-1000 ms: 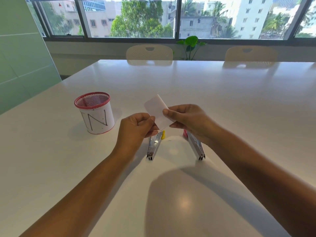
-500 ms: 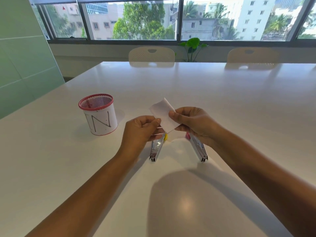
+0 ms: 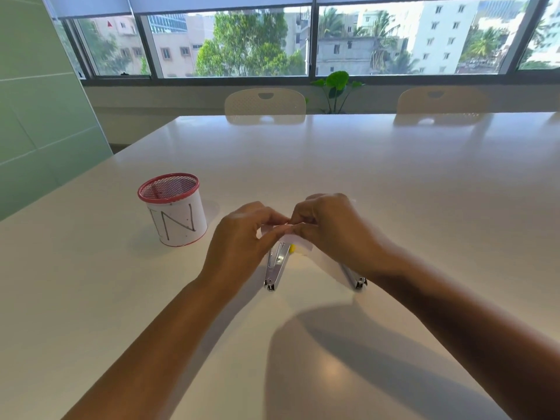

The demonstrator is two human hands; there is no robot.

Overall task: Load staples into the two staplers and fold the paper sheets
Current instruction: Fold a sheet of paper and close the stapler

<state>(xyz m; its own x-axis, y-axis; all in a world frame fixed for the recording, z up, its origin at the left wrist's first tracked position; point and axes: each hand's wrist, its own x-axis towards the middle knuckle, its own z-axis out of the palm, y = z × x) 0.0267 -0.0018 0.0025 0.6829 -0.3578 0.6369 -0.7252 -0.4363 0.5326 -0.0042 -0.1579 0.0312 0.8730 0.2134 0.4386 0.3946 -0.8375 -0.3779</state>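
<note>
white paper sheet (image 3: 298, 241) pinched between left hand (image 3: 242, 237) and right hand (image 3: 330, 227), above staplers (image 3: 275, 266).

Paper sheet (image 3: 298, 242): small, white, pinched between the fingertips of both hands, mostly hidden behind them; only a strip shows below the fingers.

Left stapler (image 3: 276, 265): silver metal, yellow end, lying flat on the table directly below the left fingertips, near end pointing toward the wearer.

Right stapler (image 3: 354, 277): silver, lying flat, largely covered by the right hand; only its near end shows.
</note>
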